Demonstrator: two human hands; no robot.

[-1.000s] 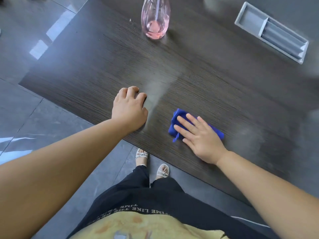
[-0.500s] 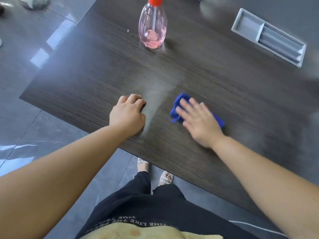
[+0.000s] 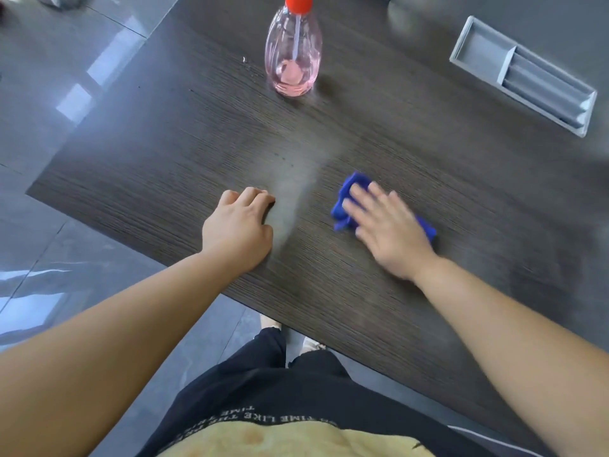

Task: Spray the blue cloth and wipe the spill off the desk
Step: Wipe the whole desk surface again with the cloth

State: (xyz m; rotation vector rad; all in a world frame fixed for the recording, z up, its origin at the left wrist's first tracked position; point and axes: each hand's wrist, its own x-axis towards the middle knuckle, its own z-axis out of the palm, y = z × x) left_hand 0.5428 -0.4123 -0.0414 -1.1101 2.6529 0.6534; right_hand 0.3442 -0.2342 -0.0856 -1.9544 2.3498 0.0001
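Near side of the spray bottle [image 3: 292, 61], the right hand [image 3: 389, 232] is pressing the blue cloth [image 3: 356, 183] on the desk [image 3: 197, 133], grip spread flat for wiping. The left hand [image 3: 237, 229], grip curled and empty, is probably steadying the body.

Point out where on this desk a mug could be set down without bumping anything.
Bare wood lies between the spray bottle and the left hand, left of the bottle toward the desk corner, and between the grey tray and the right hand. Tightest: the gap between left hand and blue cloth.
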